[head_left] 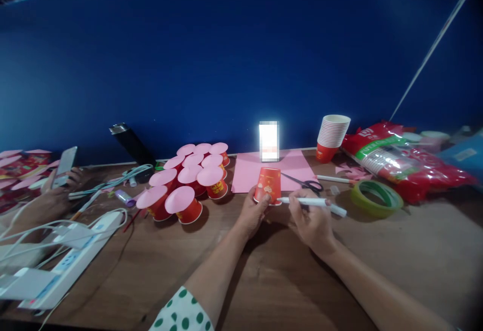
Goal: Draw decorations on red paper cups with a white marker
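Note:
Upside down in my left hand (254,213) is a red paper cup (268,184), gripped near its rim with the thumb across the front. My right hand (310,220) pinches a white marker (307,201) that lies nearly level, its tip touching or very close to the cup's lower right side. Behind the cup, black scissors (306,182) rest partly on a sheet of pink paper (247,172). To the left stand several red cups (218,190) turned over, with pink paper cones (181,199) on top.
A phone (269,142) glows at the back. On the right are stacked cups (332,135), a red plastic bag of cups (396,162) and a tape roll (377,199). A power strip (75,265) with cables, a black bottle (130,142) and another person's hand (56,197) are on the left.

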A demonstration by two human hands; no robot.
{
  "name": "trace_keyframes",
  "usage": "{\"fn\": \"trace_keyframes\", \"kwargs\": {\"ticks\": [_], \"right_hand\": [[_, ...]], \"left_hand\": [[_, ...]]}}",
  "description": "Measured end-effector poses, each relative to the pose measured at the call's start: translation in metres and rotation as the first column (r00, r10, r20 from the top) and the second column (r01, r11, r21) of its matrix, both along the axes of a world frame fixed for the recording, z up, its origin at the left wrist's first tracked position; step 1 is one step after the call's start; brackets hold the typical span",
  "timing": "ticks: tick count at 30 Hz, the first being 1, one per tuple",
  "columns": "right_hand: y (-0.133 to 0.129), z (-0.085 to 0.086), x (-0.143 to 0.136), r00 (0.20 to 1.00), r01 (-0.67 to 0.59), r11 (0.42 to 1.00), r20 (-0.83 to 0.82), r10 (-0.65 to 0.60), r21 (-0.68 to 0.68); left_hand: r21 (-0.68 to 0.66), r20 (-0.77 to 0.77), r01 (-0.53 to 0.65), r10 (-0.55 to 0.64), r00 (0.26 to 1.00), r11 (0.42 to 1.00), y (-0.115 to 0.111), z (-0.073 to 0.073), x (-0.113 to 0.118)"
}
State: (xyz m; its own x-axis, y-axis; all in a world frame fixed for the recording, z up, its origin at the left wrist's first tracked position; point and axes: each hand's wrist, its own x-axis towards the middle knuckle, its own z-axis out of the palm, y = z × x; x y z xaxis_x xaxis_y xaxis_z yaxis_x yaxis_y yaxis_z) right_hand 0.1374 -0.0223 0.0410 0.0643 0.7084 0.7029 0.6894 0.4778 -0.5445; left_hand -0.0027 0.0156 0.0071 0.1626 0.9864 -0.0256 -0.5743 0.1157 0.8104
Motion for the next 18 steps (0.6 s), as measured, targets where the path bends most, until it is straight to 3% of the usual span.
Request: {"fn": "trace_keyframes", "kwargs": {"ticks": [18], "right_hand": [[0.0019, -0.0027, 0.0004, 0.997, -0.05, 0.999, 0.056, 0.049, 0.014]], "left_hand": [[-0.06, 0.052, -0.044, 0.047, 0.998, 0.997, 0.0035, -0.0014, -0.0007]]}}
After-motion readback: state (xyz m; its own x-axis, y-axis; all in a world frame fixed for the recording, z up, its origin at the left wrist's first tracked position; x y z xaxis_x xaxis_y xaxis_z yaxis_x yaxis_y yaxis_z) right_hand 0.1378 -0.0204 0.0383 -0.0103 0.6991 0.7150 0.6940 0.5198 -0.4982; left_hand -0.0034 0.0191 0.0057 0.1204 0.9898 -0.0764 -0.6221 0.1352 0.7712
